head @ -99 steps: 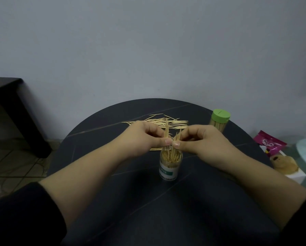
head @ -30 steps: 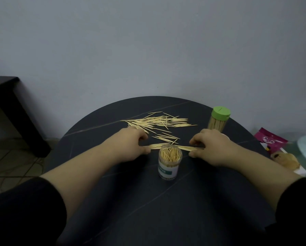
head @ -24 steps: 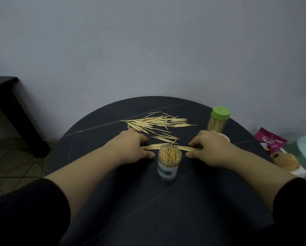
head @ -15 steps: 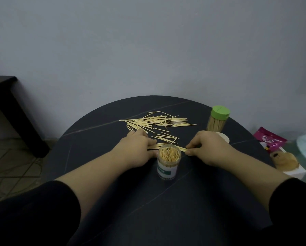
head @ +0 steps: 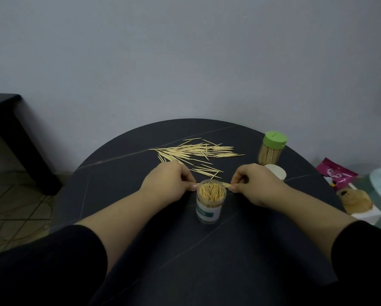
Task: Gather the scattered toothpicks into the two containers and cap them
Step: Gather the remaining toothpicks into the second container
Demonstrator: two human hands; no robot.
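against a plain grey wall (head: 185, 51), a round dark worktop (head: 141, 217) fills the head view; a dark side table (head: 6, 120) stands at the left, and a pink packet (head: 337, 175) lies off the right edge. pale scattered toothpicks (head: 196, 151) lie loose at the far middle. an open container (head: 209, 208), clear, labelled and packed full, stands upright near centre. a capped container (head: 271, 151) with a green lid stands far right, a white cap (head: 276, 172) just before it. left hand (head: 169, 184) and right hand (head: 255, 185), apart, each pinch an end of a small bundle of toothpicks (head: 226, 184) just behind the open container.
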